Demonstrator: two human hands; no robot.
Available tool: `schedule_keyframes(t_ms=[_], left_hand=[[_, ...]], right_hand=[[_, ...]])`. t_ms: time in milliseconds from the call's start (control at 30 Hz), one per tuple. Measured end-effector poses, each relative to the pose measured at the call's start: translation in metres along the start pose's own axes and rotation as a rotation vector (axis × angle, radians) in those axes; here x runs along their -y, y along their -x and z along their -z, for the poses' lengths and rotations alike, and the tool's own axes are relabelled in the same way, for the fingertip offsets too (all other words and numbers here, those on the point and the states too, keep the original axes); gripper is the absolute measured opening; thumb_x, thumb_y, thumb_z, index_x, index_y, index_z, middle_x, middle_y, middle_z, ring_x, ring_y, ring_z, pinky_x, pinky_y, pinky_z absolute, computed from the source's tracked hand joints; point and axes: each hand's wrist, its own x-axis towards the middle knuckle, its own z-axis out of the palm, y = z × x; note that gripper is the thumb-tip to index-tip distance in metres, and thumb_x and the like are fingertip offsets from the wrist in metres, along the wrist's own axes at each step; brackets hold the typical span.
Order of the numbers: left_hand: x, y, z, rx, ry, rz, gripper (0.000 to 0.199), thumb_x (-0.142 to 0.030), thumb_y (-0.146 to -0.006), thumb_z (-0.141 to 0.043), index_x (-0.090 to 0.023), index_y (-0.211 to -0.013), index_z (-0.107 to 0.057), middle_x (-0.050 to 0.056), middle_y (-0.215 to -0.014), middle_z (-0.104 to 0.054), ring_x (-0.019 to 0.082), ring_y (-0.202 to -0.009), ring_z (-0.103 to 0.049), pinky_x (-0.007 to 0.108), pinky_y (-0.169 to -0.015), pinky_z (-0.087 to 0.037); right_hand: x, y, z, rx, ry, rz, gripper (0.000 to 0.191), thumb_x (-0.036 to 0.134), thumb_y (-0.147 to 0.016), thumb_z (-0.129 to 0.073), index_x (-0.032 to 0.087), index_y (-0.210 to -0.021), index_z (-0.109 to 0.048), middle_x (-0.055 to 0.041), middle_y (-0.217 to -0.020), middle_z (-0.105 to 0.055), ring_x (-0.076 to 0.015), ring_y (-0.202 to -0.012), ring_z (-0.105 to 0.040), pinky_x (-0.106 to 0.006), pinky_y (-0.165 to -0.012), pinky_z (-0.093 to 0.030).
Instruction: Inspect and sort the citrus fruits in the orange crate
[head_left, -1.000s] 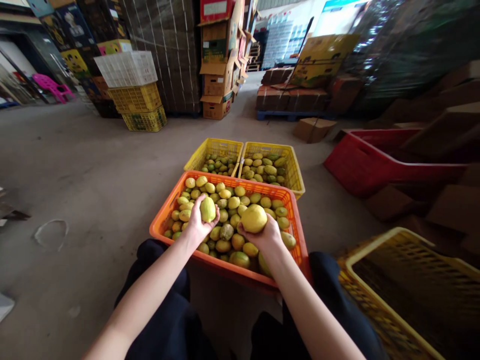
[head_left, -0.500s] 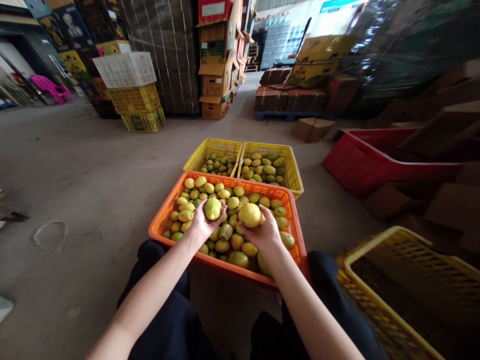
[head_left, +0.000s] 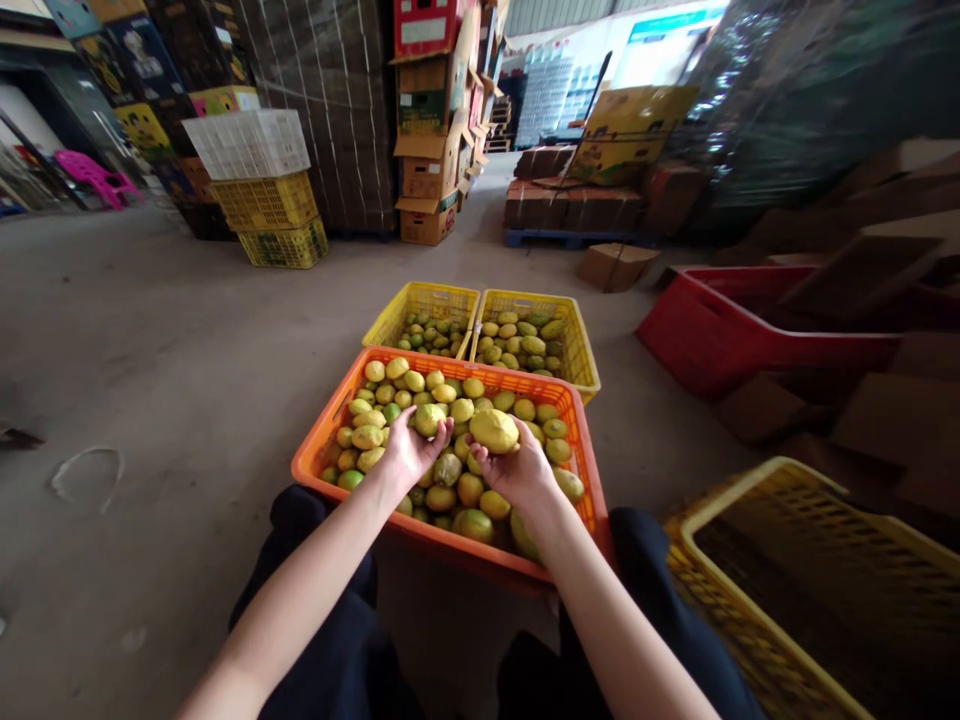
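Observation:
An orange crate [head_left: 322,445] full of yellow and green lemons stands between my knees. Over its middle, my left hand [head_left: 412,445] holds a greenish-yellow lemon [head_left: 428,420] in its fingers. Just to the right, my right hand [head_left: 519,465] is closed around a larger yellow lemon [head_left: 494,431]. The two hands are a small gap apart, both palms turned upward above the heaped fruit.
Two yellow crates [head_left: 589,350] with more fruit stand beyond the orange one. At the lower right is another yellow crate [head_left: 750,590], with a red crate [head_left: 690,330] behind it. Stacked crates [head_left: 274,200] and cardboard boxes [head_left: 424,175] stand farther back.
Both lemons have been turned in the fingers, and the larger one now lies more sideways. The whole view has shifted slightly.

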Motion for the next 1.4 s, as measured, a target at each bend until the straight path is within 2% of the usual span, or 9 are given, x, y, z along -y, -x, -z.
schedule_keyframes(t_ms=[133, 233, 467, 600, 733, 900, 1033, 1200, 1400], left_hand=[[0.003, -0.001, -0.001, 0.025, -0.099, -0.072, 0.024, -0.029, -0.101, -0.044, -0.012, -0.112, -0.058, 0.01, -0.089, -0.065, 0.017, -0.072, -0.069, 0.022, -0.051, -0.06], [0.009, -0.001, 0.002, 0.085, -0.284, -0.314, 0.019, -0.024, -0.097, -0.056, -0.016, -0.114, -0.057, 0.01, -0.1, -0.067, 0.018, -0.084, -0.071, 0.026, -0.066, -0.064], [0.006, 0.005, 0.019, 0.306, -0.95, -1.175, 0.06, -0.04, -0.079, -0.08, -0.028, -0.13, -0.051, 0.01, -0.142, -0.054, 0.026, -0.128, -0.057, 0.033, -0.094, -0.058], [0.0, 0.005, 0.03, 0.339, -1.187, -1.405, 0.055, -0.042, -0.083, -0.076, -0.025, -0.13, -0.052, 0.012, -0.138, -0.058, 0.028, -0.131, -0.055, 0.037, -0.099, -0.054], [-0.002, 0.004, 0.036, 0.396, -1.332, -1.528, 0.052, -0.039, -0.086, -0.073, -0.025, -0.132, -0.052, 0.013, -0.134, -0.061, 0.027, -0.128, -0.058, 0.041, -0.104, -0.05], [-0.003, 0.006, 0.036, 0.404, -1.365, -1.503, 0.053, -0.036, -0.083, -0.077, -0.027, -0.131, -0.057, 0.012, -0.134, -0.059, 0.028, -0.129, -0.055, 0.041, -0.103, -0.05], [-0.004, 0.009, 0.028, 0.323, -1.209, -1.353, 0.055, -0.033, -0.071, -0.087, -0.027, -0.122, -0.067, 0.011, -0.133, -0.056, 0.029, -0.126, -0.056, 0.035, -0.093, -0.056], [-0.007, 0.01, 0.013, 0.349, -0.756, -0.859, 0.056, -0.026, -0.067, -0.089, -0.023, -0.117, -0.065, 0.008, -0.122, -0.067, 0.024, -0.112, -0.066, 0.03, -0.09, -0.058], [-0.01, 0.009, 0.004, 0.324, -0.376, -0.313, 0.037, -0.028, -0.09, -0.07, -0.011, -0.122, -0.061, 0.014, -0.109, -0.074, 0.024, -0.103, -0.074, 0.031, -0.088, -0.063]], right_hand=[[0.004, 0.0, 0.0, 0.032, -0.007, 0.043, 0.031, 0.036, -0.099, -0.047, 0.012, -0.093, -0.065, -0.0069, -0.063, -0.068, -0.0155, -0.05, -0.063, -0.021, -0.041, -0.054], [0.005, -0.002, 0.001, 0.085, 0.037, 0.163, 0.014, 0.026, -0.092, -0.058, 0.014, -0.092, -0.065, -0.0053, -0.071, -0.07, -0.0161, -0.058, -0.066, -0.023, -0.047, -0.058], [-0.004, -0.009, 0.013, 0.129, 0.649, 1.005, 0.057, 0.029, -0.063, -0.087, 0.026, -0.114, -0.062, -0.0008, -0.104, -0.071, -0.0239, -0.095, -0.068, -0.04, -0.082, -0.062], [-0.01, -0.015, 0.019, 0.067, 0.971, 1.417, 0.056, 0.031, -0.069, -0.082, 0.025, -0.121, -0.06, -0.0069, -0.119, -0.069, -0.0283, -0.109, -0.066, -0.049, -0.099, -0.053], [-0.015, -0.021, 0.022, 0.052, 1.054, 1.574, 0.055, 0.031, -0.075, -0.079, 0.025, -0.125, -0.057, -0.0086, -0.122, -0.07, -0.0285, -0.111, -0.067, -0.048, -0.096, -0.054], [-0.015, -0.023, 0.022, 0.048, 1.084, 1.623, 0.05, 0.032, -0.076, -0.078, 0.025, -0.122, -0.062, -0.0094, -0.12, -0.067, -0.0288, -0.11, -0.064, -0.049, -0.095, -0.054], [-0.01, -0.016, 0.02, 0.036, 1.002, 1.477, 0.054, 0.036, -0.065, -0.086, 0.026, -0.115, -0.068, -0.0088, -0.115, -0.062, -0.0296, -0.108, -0.062, -0.046, -0.086, -0.057], [-0.003, -0.009, 0.015, 0.2, 0.567, 1.011, 0.056, 0.034, -0.059, -0.091, 0.026, -0.108, -0.066, -0.0022, -0.103, -0.071, -0.0217, -0.091, -0.069, -0.036, -0.08, -0.059], [0.009, -0.012, 0.016, 0.409, 0.224, 0.625, 0.043, 0.032, -0.057, -0.091, 0.024, -0.093, -0.069, -0.0006, -0.088, -0.077, -0.0207, -0.079, -0.072, -0.034, -0.073, -0.061]])
